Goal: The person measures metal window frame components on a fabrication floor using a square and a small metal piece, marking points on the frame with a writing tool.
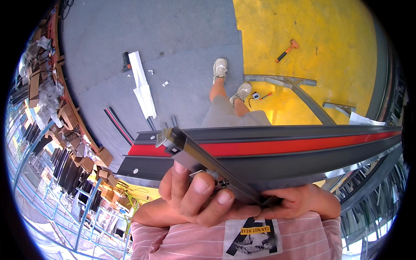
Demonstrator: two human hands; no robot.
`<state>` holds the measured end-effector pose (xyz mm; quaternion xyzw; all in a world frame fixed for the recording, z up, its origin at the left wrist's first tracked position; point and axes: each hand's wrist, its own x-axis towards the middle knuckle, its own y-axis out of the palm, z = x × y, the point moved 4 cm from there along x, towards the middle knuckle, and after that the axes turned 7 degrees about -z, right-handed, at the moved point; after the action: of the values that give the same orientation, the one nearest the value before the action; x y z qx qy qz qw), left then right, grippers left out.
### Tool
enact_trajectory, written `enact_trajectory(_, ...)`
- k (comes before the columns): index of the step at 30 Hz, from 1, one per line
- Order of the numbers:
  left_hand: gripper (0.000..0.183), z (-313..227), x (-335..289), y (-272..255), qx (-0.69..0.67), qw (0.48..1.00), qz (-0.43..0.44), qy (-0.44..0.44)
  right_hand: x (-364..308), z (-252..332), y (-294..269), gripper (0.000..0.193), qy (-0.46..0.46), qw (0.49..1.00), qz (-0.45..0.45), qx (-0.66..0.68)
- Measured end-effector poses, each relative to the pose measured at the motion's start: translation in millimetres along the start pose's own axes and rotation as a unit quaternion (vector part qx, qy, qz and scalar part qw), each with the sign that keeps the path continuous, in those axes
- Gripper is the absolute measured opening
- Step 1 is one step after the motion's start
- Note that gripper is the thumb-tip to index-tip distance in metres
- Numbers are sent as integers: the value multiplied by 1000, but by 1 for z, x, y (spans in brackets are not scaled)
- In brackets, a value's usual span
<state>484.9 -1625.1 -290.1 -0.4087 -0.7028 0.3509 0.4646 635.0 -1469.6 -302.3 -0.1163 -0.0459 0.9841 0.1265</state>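
A short dark metal profile (195, 157) with a silver bracket-like end is held at a slant before my chest. My left hand (195, 197) is closed around its middle, fingers curled up along the side. At its lower end, my right hand (292, 201) is closed, thumb against the profile; part of this grip is hidden. Just beyond lies a long black profile with a red stripe (260, 146), reaching across to the right. The short piece overlaps its left part. Whether the two touch, I cannot tell.
On the yellow floor are an orange hammer (286, 51), a metal frame (303, 97) and a tape measure (255, 95). White strips (141, 84) and a striped profile (119, 125) lie on grey floor. Cardboard boxes (68, 117) line the left; stacked profiles (372, 186) stand right.
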Motion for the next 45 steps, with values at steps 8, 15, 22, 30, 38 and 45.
enact_trajectory(8, 65, 0, 3, 3, 31, 999, -27, 14, -6, 1, 0, 44, 30, 999, 19, -23)
enact_trajectory(15, 42, 1, 10, 9, -40, 953, -291, -75, 9, 13, -6, 36, 46, 995, 84, -14)
enact_trajectory(22, 19, 26, 27, -22, -118, 956, -268, -22, -9, 29, -34, 35, 20, 999, -25, 44)
enact_trajectory(30, 25, 34, 48, -32, -113, 992, 22, 49, -37, 36, -51, 42, 77, 966, -233, 86)
enact_trajectory(38, 32, 17, 64, -20, -92, 990, 84, 68, -30, 36, -46, 45, 19, 974, -225, 19)
enact_trajectory(45, 34, 19, 66, -26, -108, 990, 82, 41, -28, 33, -43, 44, -11, 983, -185, 6)
